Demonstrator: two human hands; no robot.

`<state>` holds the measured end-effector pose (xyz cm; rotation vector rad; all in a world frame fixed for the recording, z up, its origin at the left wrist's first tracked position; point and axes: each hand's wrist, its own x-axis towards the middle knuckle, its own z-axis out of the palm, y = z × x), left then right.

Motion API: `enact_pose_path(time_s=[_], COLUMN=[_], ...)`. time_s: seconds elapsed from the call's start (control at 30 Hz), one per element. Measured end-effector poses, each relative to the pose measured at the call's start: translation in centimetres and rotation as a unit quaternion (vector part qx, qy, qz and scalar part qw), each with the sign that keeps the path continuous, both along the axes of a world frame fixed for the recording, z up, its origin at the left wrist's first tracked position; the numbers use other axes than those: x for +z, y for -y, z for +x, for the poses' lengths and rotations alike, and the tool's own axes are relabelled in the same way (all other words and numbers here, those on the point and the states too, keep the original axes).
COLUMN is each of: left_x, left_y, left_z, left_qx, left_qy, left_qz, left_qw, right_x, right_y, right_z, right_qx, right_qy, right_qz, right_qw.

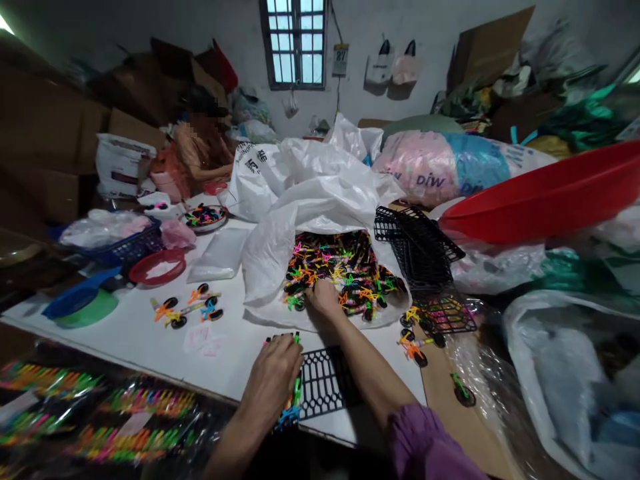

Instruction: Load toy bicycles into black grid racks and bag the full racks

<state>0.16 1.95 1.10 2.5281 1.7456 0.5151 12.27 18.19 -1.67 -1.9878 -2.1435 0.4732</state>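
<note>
My left hand [273, 373] is closed over small colourful toy bikes [289, 415] at the left end of a black plastic grid tray [323, 381], near the front edge of the table. Its fingers curl over the toys, and the palm side is hidden. My right hand [324, 298] reaches into the mouth of a large white sack [265, 280], over a heap of toy bikes [345, 260] with black wheels. Its fingertips are hidden among the toys, so I cannot tell what they touch. The right forearm passes above the tray's right part.
Loose toy bikes [185, 307] lie left on the table [145, 340]; others [417, 340] lie right. Black grid trays [420, 247] are stacked beside the sack. A red basin [540, 193], blue basket [120, 247] and red dish [157, 267] stand around. A co-worker [200, 147] sits at the back left.
</note>
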Motion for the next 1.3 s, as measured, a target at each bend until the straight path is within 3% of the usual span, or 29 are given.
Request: enact_pose_path(time_s=[0.17, 0.33, 0.53, 0.8, 1.0, 1.17, 1.3], left_x=[-1.6, -1.3, -1.1, -0.8, 1.2, 2.7, 3.3], left_y=[0.9, 1.9, 2.1, 2.2, 1.5, -0.3, -0.8], left_z=[-1.0, -2.1, -1.6, -1.4, -0.7, 0.5, 1.3], left_qx=[-0.019, -0.031, -0.048, -0.020, 0.020, -0.091, -0.109], left_qy=[0.011, 0.051, 0.074, 0.135, 0.185, 0.182, 0.189], left_qz=[-0.004, 0.037, -0.010, -0.021, 0.001, -0.140, -0.168], left_qw=[1.000, 0.998, 0.996, 0.990, 0.983, 0.969, 0.961], right_x=[-0.8, 0.0, 0.1, -0.4, 0.6, 2.8, 3.6], right_y=[3.4, 8.5, 11.5, 13.2, 14.6, 15.7, 16.1], right_z=[3.1, 5.8, 5.1, 5.1, 4.7, 4.9, 5.5], right_qx=[0.005, 0.062, 0.086, 0.033, 0.079, 0.158, 0.176], right_qy=[0.017, 0.002, -0.127, -0.358, -0.236, -0.102, -0.090], right_qz=[0.005, 0.012, 0.045, -0.067, -0.074, -0.001, 0.018], right_qw=[1.000, 0.998, 0.987, 0.931, 0.966, 0.982, 0.980])
